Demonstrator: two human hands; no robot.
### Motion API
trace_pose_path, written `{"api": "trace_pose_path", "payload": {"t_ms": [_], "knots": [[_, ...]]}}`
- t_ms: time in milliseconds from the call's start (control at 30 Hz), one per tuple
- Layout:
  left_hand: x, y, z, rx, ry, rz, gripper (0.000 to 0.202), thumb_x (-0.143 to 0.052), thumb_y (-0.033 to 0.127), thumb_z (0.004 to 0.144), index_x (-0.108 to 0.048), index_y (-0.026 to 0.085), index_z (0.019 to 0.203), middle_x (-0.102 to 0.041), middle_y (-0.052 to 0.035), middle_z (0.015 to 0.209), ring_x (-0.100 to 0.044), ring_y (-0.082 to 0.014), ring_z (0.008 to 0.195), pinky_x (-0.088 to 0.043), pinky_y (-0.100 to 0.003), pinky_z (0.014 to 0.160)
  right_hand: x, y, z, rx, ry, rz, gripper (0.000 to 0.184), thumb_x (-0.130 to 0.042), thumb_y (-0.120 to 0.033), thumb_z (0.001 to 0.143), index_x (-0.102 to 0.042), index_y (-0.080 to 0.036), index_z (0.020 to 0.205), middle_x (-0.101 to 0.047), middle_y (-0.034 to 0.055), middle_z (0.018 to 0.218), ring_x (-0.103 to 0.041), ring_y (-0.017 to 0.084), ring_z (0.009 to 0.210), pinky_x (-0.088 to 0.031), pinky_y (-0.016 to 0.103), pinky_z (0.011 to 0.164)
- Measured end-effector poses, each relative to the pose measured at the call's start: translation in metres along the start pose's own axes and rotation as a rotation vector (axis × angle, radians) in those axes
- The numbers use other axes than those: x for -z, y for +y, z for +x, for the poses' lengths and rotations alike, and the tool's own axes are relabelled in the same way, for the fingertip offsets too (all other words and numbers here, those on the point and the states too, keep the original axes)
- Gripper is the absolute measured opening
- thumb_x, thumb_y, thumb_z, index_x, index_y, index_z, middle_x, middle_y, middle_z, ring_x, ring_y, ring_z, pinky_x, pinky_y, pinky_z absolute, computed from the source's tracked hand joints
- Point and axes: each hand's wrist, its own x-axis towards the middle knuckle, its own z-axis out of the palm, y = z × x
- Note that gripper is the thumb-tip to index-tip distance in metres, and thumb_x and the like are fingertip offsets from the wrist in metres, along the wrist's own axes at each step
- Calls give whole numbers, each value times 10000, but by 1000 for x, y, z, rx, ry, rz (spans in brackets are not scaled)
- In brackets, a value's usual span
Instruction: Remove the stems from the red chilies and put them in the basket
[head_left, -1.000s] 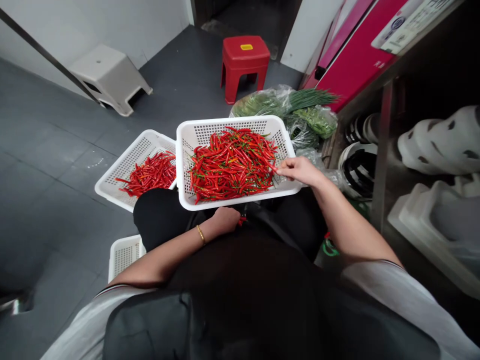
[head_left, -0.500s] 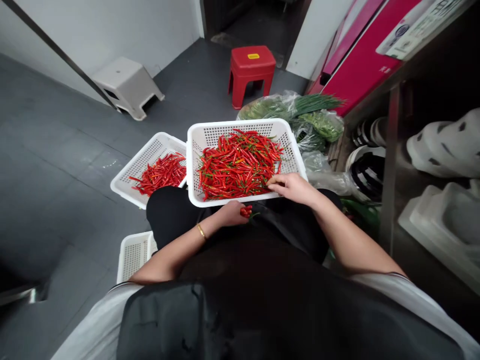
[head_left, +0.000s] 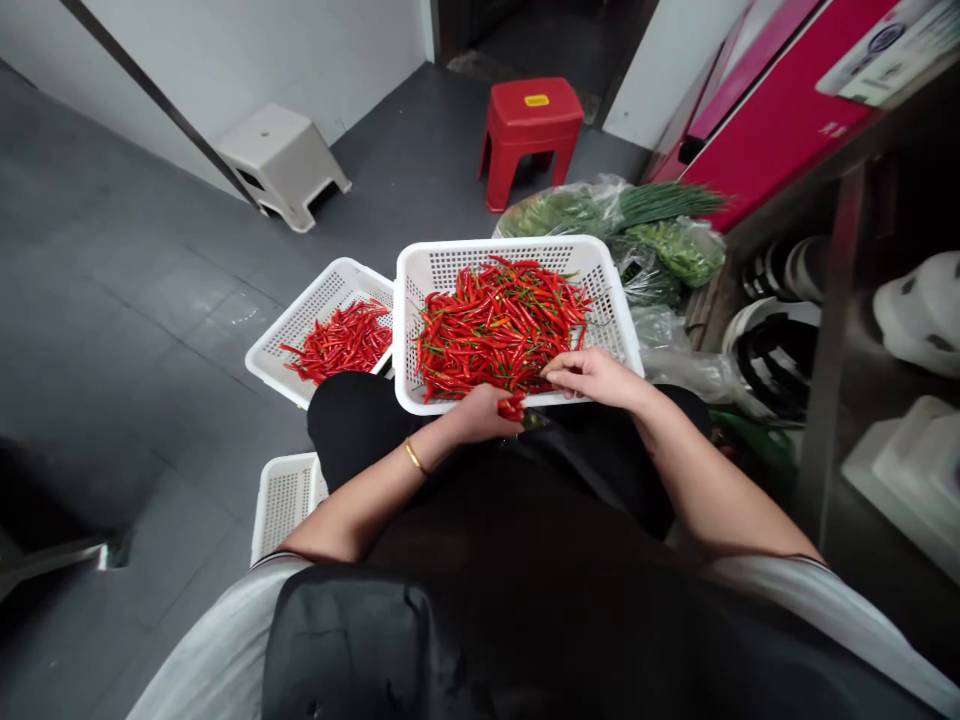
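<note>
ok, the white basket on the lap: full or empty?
Partly full: red chilies heap in the white basket; bare mesh shows along its far and right sides.

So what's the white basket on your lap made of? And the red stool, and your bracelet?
Basket: likely plastic, matte white, with moulded grid holes and a thick rounded rim.
Stool: probably plastic too, smooth and slightly shiny, seemingly moulded in one piece.
Bracelet: looks like metal, thin, gold-coloured and glinting; whether it is real gold cannot be told.
</note>
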Motion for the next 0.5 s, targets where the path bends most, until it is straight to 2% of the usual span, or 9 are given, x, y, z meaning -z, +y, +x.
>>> {"api": "trace_pose_path", "payload": {"t_ms": [67,100,167,267,367,433,500], "knots": [[-4,-1,3,-59,75,170,109,-699,174,603,-603,162,652,-572,17,595,-525,-117,592,-392,-229,590,-2,3,9,-29,86,-266,251,-509,-326,899,-703,-180,963,-708,52,871,-652,171,755,-482,278,733],[-1,-1,5,-73,127,180,102,-692,184,624,-607,163,677,-587,11,624,-537,-122,615,-401,-233,608,-5,4,17,-50,138,-406,251,-495,-295,907,-699,-190,1010,-704,68,968,-655,188,838,-477,292,785],[10,0,7,-90,229,80,143,-705,229,650,-591,162,706,-595,12,657,-537,-113,615,-411,-230,608,-17,3,39,-82,181,-647,303,-476,-276,921,-656,-212,1155,-653,102,1133,-640,219,946,-470,310,807],[34,6,3,-54,345,-176,271,-751,290,637,-514,169,686,-518,52,568,-453,-71,480,-371,-209,496,-30,0,70,-63,61,-883,376,-456,-255,926,-580,-208,1277,-576,157,1223,-639,247,958,-466,311,733],[50,11,-4,34,353,-399,325,-766,315,633,-480,184,713,-438,91,480,-349,-50,353,-278,-201,377,-24,0,80,-5,-53,-964,322,-458,-265,926,-623,-165,1184,-590,173,1181,-649,242,891,-446,300,686],[49,10,-5,56,337,-468,351,-783,324,617,-481,183,728,-468,83,486,-353,-49,334,-264,-200,351,-12,0,72,-6,-34,-906,270,-505,-324,912,-662,-155,1051,-640,148,1083,-645,230,844,-430,289,666],[39,8,0,53,342,-491,372,-796,339,608,-489,175,740,-524,61,534,-393,-50,357,-289,-197,357,-5,-3,57,-38,40,-753,239,-557,-373,885,-668,-162,877,-679,100,913,-633,210,792,-415,275,655]]}}
